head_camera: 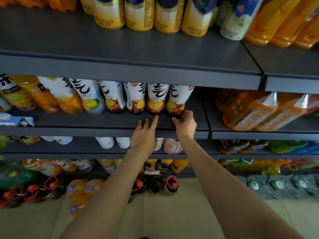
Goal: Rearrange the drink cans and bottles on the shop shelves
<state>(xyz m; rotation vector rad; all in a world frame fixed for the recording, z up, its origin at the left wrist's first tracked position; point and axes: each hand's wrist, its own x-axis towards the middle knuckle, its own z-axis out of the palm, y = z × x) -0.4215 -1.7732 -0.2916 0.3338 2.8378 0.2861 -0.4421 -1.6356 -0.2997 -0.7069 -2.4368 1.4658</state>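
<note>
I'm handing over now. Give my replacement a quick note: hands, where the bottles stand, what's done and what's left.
Right hand: fingers curled at the base of the end bottle, rightmost in the white-label row on the middle shelf.
Left hand: open, holding nothing, fingers stretched toward the next bottle.
Done: the row stands upright, set back from the edge.
Left: place the end bottle; the shelf to its right is bare. The orange bottles further right lie tilted.

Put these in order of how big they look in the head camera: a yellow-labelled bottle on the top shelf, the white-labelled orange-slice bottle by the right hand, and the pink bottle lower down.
1. Yellow-labelled bottle on the top shelf, though cut off and nearer the camera
2. White-labelled orange-slice bottle
3. Pink bottle, partly hidden
</note>
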